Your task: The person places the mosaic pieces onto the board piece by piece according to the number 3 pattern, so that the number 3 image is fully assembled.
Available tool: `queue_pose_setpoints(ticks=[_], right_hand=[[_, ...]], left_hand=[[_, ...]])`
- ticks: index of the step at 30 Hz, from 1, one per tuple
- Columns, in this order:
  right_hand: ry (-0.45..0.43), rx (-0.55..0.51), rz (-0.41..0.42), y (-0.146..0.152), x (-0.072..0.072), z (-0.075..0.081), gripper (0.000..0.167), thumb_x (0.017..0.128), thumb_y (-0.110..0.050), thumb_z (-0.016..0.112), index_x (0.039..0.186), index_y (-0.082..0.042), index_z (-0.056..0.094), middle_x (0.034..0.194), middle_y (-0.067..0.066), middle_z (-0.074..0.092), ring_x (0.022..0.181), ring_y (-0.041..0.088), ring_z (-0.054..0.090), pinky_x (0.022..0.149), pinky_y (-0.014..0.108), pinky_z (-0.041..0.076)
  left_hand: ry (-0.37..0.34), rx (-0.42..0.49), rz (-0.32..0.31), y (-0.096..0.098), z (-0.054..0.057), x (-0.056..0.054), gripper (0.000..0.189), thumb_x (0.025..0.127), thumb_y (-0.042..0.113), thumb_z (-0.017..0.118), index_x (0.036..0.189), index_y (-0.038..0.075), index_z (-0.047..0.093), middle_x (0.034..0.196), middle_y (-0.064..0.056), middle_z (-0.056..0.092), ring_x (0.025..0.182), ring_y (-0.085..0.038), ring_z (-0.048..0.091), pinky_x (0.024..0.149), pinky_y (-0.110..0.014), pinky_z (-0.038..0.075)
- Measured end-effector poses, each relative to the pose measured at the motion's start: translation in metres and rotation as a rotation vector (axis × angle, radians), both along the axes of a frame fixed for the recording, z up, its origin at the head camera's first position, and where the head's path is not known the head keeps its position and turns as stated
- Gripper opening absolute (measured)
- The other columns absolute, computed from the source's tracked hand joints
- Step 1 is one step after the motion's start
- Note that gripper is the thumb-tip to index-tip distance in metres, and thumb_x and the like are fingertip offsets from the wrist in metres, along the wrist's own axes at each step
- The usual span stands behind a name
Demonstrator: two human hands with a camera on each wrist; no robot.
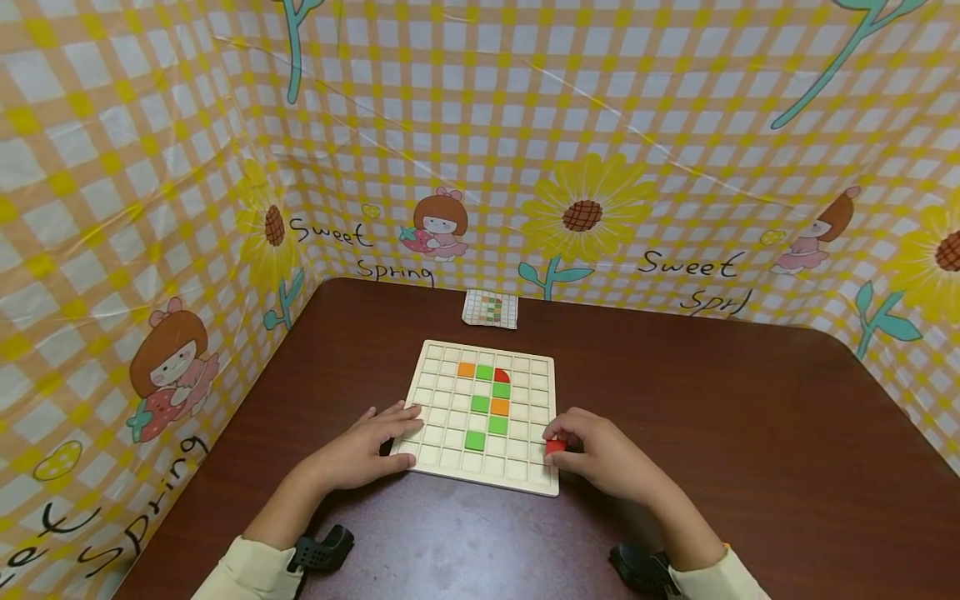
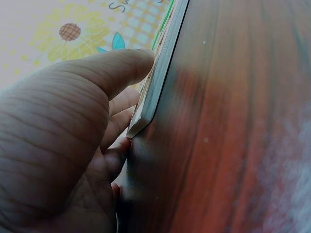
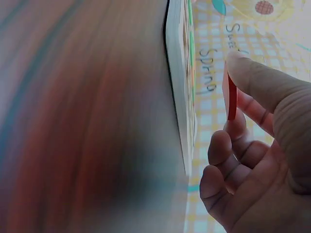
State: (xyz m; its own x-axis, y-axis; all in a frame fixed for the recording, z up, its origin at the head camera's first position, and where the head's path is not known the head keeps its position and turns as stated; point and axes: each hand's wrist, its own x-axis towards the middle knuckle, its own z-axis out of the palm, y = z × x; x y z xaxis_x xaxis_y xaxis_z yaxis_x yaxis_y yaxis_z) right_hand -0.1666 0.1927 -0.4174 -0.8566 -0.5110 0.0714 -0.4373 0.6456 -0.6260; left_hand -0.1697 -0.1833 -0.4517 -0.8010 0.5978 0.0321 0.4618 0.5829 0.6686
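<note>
A pale wooden grid board (image 1: 450, 457) lies on the table, with several green and orange square tiles and a red quarter-round tile (image 1: 502, 377) in its cells. My right hand (image 1: 603, 457) pinches a red tile (image 1: 555, 447) between thumb and fingers at the board's right edge. From the right wrist view, this red tile (image 3: 230, 97) is thin and held above the surface of the board. My left hand (image 1: 363, 450) rests on the board's left edge, thumb and fingers spread. The left wrist view shows the thumb (image 2: 126, 65) touching the board's rim.
Behind the board, a small card (image 1: 472, 316) printed with a coloured grid lies near the back edge of the dark brown table (image 1: 712, 400). A checked, flower-printed cloth (image 1: 487, 125) rises behind and at the sides. Black straps (image 1: 324, 551) circle the wrists.
</note>
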Motion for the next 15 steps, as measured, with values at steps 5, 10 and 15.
queue_pose_setpoints(ticks=[5,10,15], right_hand=[[-0.017,-0.016,-0.007,-0.020,-0.006,0.000,0.015,0.088,-0.018,0.077,0.098,-0.016,0.067,0.094,-0.005,0.059,0.083,0.012,0.054,0.070,0.027,0.046],[-0.044,-0.038,0.013,-0.038,-0.012,0.000,0.015,0.087,-0.016,0.078,0.097,-0.014,0.067,0.090,-0.006,0.059,0.081,0.012,0.054,0.069,0.027,0.047],[-0.057,-0.058,0.037,-0.053,-0.017,-0.003,0.013,0.088,-0.014,0.077,0.095,-0.012,0.066,0.084,-0.006,0.057,0.075,0.011,0.052,0.065,0.027,0.045]], left_hand=[[0.004,-0.005,0.003,0.000,0.001,0.000,0.060,0.098,0.032,0.065,0.147,0.003,0.048,0.158,-0.009,0.034,0.149,-0.031,0.018,0.116,-0.062,0.004],[-0.002,-0.006,0.001,0.001,0.002,0.000,0.059,0.098,0.030,0.066,0.147,0.003,0.048,0.158,-0.009,0.034,0.149,-0.031,0.018,0.116,-0.061,0.004],[-0.002,-0.009,0.001,0.001,0.002,0.000,0.059,0.098,0.030,0.065,0.147,0.003,0.048,0.158,-0.009,0.034,0.149,-0.031,0.018,0.116,-0.061,0.003]])
